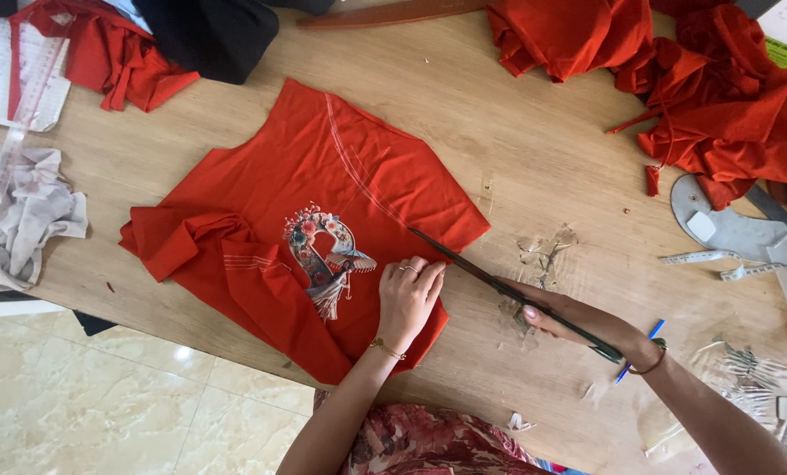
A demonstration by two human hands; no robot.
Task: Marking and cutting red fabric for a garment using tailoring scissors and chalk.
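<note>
At the far left edge of the wooden table (499, 132), a crumpled grey-white cloth (24, 220) lies beside a clear plastic ruler (24, 97) and a sheet of paper, with a scrap of red fabric (112, 53) and a dark garment (208, 31) above them. In the middle lies the red garment piece (323, 202), spread mostly flat with its left end folded over, bearing a printed motif of flowers and a bird (323, 259). The left hand (406, 299) rests palm down on the garment's lower right part, fingers together and flat, pinning the cloth rather than gripping it. Just to its right, the right hand (587, 325) is closed around the handles of long scissors (499, 286), whose blades look nearly shut, their tips at the fabric's right edge just above the left hand. The step in hand appears to be cutting along that edge; the next stroke seems to call for keeping the cloth taut and fingertips away from the blades. Further right lie a blue pen (640, 347), a measuring tape (719, 264), grey pattern curves (745, 229) and heaped red cloth (728, 97).
</note>
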